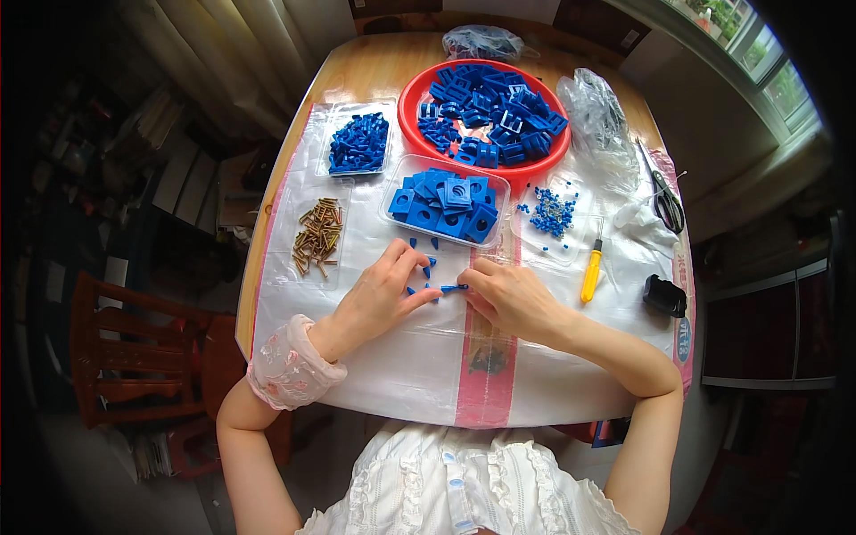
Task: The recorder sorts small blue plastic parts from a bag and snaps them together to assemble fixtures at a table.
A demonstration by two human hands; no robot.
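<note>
My right hand (513,299) pinches a small, slim blue plastic piece (452,288) between thumb and fingertips. Its tip points toward my left thumb. Curved over the sheet beside it is my left hand (383,290), thumb and index finger apart, with nothing visibly gripped. Several small pointed blue pieces (435,242) lie around the left fingertips, some partly hidden by them. Just beyond both hands, a clear tub (390,214) holds flat blue square plates with round holes (456,193).
A red basin (407,134) of blue parts stands at the back. Trays hold blue pieces (358,143), brass-coloured screws (318,234) and tiny blue-and-silver parts (551,212). To the right lie a yellow screwdriver (591,275), black scissors (667,203), a black object (664,296) and plastic bags (599,125).
</note>
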